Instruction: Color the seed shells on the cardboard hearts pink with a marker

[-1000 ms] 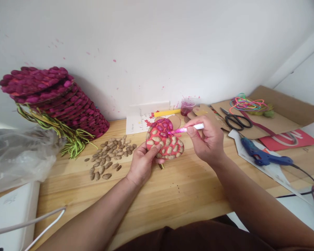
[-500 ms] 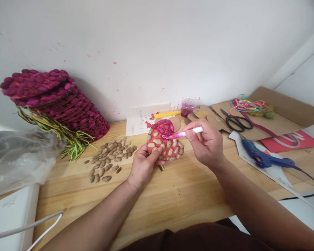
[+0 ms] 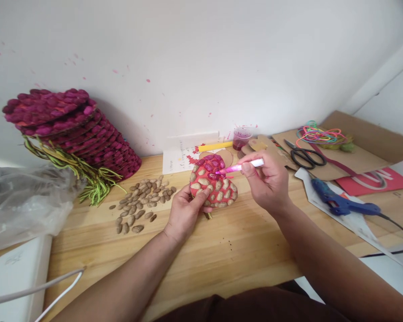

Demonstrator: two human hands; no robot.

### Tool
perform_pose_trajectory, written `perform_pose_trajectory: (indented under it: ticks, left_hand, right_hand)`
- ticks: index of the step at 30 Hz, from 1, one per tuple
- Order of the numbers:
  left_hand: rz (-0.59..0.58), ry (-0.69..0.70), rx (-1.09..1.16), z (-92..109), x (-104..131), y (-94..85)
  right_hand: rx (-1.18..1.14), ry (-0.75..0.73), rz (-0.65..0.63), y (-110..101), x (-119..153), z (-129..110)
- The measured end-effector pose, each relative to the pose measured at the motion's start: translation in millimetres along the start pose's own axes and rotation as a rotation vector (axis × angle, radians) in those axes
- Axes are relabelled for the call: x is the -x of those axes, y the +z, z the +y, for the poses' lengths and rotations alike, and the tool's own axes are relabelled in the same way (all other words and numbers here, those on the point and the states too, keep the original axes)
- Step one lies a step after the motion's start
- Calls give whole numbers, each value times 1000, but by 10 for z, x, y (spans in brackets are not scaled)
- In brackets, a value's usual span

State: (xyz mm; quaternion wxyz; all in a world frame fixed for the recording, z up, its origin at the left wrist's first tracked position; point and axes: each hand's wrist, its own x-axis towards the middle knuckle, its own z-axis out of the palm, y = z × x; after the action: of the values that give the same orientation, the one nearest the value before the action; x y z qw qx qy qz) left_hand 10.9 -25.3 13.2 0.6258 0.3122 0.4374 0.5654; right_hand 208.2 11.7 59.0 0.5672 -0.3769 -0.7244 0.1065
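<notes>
My left hand (image 3: 185, 213) grips the lower left edge of a red piece of board (image 3: 212, 188), its thumb on the front. Tan, peanut-like pods cover this rounded board, and those on its upper part are painted magenta. Between the thumb and fingers of my right hand (image 3: 267, 182) is a slim paintbrush (image 3: 253, 165) with a white handle end and a pink-stained front. Its tip touches the pods near the board's middle. On the table left of my left hand, loose tan pods (image 3: 143, 197) lie scattered. Behind the board stands a small clear cup (image 3: 241, 139) of magenta paint.
A stack of magenta pod-covered discs (image 3: 83, 134) with green strings leans against the wall at left. Near it lies a clear plastic bag (image 3: 27, 203). To the right are black scissors (image 3: 307, 157), a corded blue glue gun (image 3: 345, 205), cardboard (image 3: 366, 156) and coloured cords (image 3: 320, 134).
The brush tip has moved slightly right and up across the pods, my right hand with it. My left hand still holds the board in nearly the same place.
</notes>
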Motion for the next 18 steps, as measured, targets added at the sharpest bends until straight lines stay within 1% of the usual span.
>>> perform_pose_trajectory:
  ticks: [4, 11, 14, 18]
  left_hand:
    - [3, 0, -8, 2, -2, 6]
    - [0, 10, -5, 0, -8, -1]
    - [8, 12, -20, -7, -13, -4]
    - [16, 17, -36, -6, -19, 1]
  right_hand:
    - [-15, 25, -35, 18, 9, 6]
    - [-42, 34, -30, 65, 25, 3]
    - [-27, 0, -41, 60, 26, -8]
    - [15, -86, -64, 60, 24, -32]
